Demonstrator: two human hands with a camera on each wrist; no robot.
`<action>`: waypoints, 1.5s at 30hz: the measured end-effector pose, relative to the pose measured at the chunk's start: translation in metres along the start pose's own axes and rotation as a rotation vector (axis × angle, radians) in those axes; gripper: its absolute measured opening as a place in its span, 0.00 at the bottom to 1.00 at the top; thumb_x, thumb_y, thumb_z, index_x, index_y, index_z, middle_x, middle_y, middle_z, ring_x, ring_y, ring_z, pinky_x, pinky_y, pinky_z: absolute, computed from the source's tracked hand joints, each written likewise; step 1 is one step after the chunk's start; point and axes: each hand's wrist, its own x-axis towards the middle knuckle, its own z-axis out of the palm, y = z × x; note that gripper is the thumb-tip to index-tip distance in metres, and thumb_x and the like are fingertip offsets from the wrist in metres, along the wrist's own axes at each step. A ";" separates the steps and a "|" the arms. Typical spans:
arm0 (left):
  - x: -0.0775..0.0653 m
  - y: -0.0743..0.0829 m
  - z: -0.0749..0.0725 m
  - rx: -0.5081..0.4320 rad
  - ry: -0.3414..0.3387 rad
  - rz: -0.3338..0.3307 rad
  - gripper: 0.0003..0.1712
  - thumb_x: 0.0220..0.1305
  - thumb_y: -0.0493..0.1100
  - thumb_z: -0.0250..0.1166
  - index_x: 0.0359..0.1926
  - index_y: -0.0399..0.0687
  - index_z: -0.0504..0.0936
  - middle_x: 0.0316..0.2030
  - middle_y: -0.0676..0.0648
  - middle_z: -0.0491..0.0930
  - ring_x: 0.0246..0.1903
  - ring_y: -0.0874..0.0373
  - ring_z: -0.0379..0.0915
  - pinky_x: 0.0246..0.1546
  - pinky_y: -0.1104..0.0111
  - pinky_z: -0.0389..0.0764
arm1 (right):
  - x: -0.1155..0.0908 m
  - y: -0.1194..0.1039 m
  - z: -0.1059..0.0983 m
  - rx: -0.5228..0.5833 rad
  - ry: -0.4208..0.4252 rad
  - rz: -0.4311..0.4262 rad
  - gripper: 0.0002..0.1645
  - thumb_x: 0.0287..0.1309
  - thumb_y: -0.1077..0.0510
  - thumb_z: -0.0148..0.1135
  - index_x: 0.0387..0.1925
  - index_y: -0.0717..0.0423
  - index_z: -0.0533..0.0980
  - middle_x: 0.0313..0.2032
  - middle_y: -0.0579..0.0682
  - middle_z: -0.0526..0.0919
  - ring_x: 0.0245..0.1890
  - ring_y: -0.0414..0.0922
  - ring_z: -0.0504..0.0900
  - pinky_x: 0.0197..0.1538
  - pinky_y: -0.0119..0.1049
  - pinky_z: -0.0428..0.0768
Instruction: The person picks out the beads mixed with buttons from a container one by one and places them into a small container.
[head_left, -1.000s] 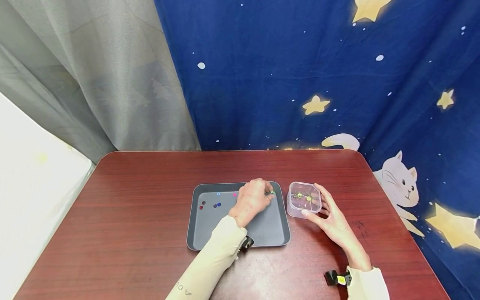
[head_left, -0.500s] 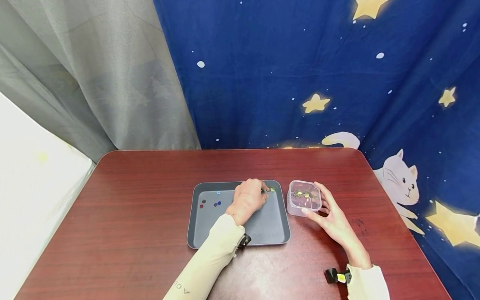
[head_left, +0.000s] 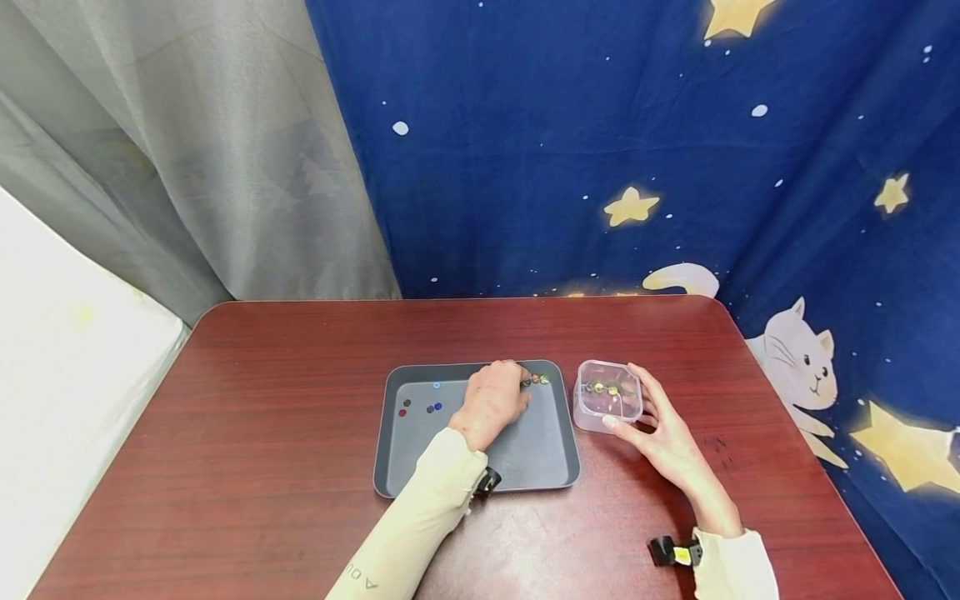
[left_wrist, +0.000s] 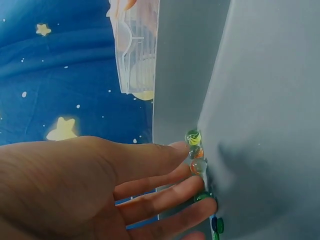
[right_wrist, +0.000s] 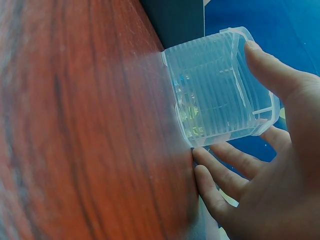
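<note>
My left hand [head_left: 491, 404] reaches into the grey tray [head_left: 536, 471] at its far side. In the left wrist view its thumb and fairly straight fingers lie at a row of glass marbles along the tray wall. A yellow-green marble [left_wrist: 193, 137] is just beyond the thumb tip, and a clear orange-streaked marble [left_wrist: 198, 166] is by the index fingertip. Green marbles [left_wrist: 202, 196] are partly hidden by the other fingers. My right hand [head_left: 663, 442] grips a clear plastic box [head_left: 597, 423], thumb on its near rim and fingers around its right side. Several marbles [right_wrist: 189, 110] lie inside the box.
On the tray's left side lie a red marble [head_left: 402, 412], a dark marble [head_left: 407, 403], blue marbles [head_left: 438, 407] and a light blue marble [head_left: 437, 385]. The box stands just right of the tray on the wooden table [head_left: 285, 433]. A curtain [head_left: 525, 167] hangs behind.
The left hand has shifted slightly left along the tray's far side, uncovering more marbles at the right end. A pink marble is now hidden by it. The right hand stays on the box.
</note>
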 end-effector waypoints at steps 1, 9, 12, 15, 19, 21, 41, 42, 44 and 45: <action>0.000 0.000 0.001 -0.006 0.000 0.005 0.11 0.61 0.41 0.73 0.44 0.58 0.93 0.40 0.48 0.92 0.39 0.49 0.89 0.38 0.54 0.86 | 0.000 0.000 0.000 0.001 -0.001 0.001 0.55 0.63 0.51 0.74 0.82 0.41 0.51 0.70 0.60 0.71 0.62 0.56 0.79 0.55 0.18 0.74; 0.001 -0.001 0.003 -0.021 -0.065 0.033 0.18 0.62 0.40 0.73 0.54 0.56 0.90 0.50 0.49 0.89 0.51 0.51 0.86 0.50 0.57 0.85 | -0.001 0.001 0.000 0.008 -0.005 0.012 0.55 0.63 0.50 0.74 0.82 0.42 0.52 0.70 0.60 0.71 0.63 0.57 0.78 0.55 0.17 0.73; 0.002 -0.001 0.003 -0.020 -0.080 0.042 0.19 0.62 0.40 0.73 0.55 0.55 0.90 0.50 0.50 0.88 0.51 0.52 0.86 0.50 0.57 0.84 | -0.002 0.000 0.000 0.008 -0.005 0.013 0.55 0.63 0.50 0.74 0.82 0.42 0.52 0.69 0.60 0.71 0.63 0.56 0.78 0.55 0.17 0.73; 0.002 -0.002 0.004 -0.016 -0.087 0.053 0.18 0.62 0.40 0.73 0.54 0.54 0.90 0.49 0.49 0.88 0.49 0.51 0.85 0.49 0.57 0.85 | -0.002 0.000 0.000 0.006 -0.004 0.013 0.55 0.63 0.50 0.74 0.82 0.42 0.52 0.69 0.61 0.71 0.63 0.56 0.78 0.55 0.17 0.73; 0.002 -0.004 0.005 -0.014 -0.085 0.049 0.16 0.61 0.41 0.75 0.51 0.55 0.90 0.47 0.49 0.87 0.47 0.50 0.86 0.48 0.56 0.85 | -0.002 0.000 0.001 0.007 -0.003 0.006 0.54 0.63 0.51 0.73 0.82 0.42 0.52 0.69 0.60 0.71 0.62 0.56 0.78 0.55 0.18 0.74; 0.001 -0.004 0.005 -0.016 -0.089 0.042 0.16 0.61 0.42 0.75 0.51 0.55 0.90 0.47 0.49 0.87 0.47 0.50 0.86 0.49 0.56 0.85 | -0.002 0.000 0.001 0.009 -0.005 0.002 0.54 0.64 0.51 0.73 0.82 0.42 0.52 0.69 0.60 0.71 0.62 0.56 0.78 0.55 0.19 0.75; 0.003 -0.008 0.004 -0.012 -0.086 -0.009 0.08 0.59 0.37 0.72 0.31 0.58 0.90 0.33 0.54 0.89 0.35 0.55 0.84 0.39 0.60 0.85 | -0.002 -0.001 0.000 0.011 -0.008 0.009 0.55 0.63 0.50 0.74 0.82 0.39 0.52 0.69 0.59 0.70 0.63 0.57 0.78 0.56 0.18 0.74; 0.003 -0.008 0.004 -0.011 -0.081 -0.009 0.09 0.58 0.36 0.71 0.30 0.59 0.90 0.33 0.54 0.89 0.34 0.55 0.85 0.38 0.60 0.85 | -0.001 -0.001 0.000 0.011 -0.008 0.007 0.55 0.63 0.50 0.74 0.82 0.40 0.52 0.69 0.59 0.71 0.62 0.57 0.78 0.56 0.18 0.74; 0.003 -0.008 0.004 -0.012 -0.074 -0.014 0.09 0.58 0.37 0.72 0.29 0.59 0.90 0.32 0.54 0.89 0.34 0.55 0.84 0.38 0.60 0.85 | -0.001 -0.001 0.000 0.011 -0.007 0.005 0.55 0.63 0.51 0.74 0.82 0.41 0.52 0.69 0.60 0.71 0.62 0.56 0.78 0.56 0.19 0.75; 0.003 -0.008 0.004 -0.015 -0.073 -0.017 0.08 0.58 0.38 0.73 0.29 0.59 0.90 0.31 0.55 0.89 0.34 0.55 0.84 0.38 0.60 0.85 | -0.001 -0.001 0.000 0.012 -0.006 0.004 0.55 0.63 0.51 0.74 0.82 0.41 0.52 0.69 0.60 0.71 0.62 0.56 0.78 0.55 0.19 0.75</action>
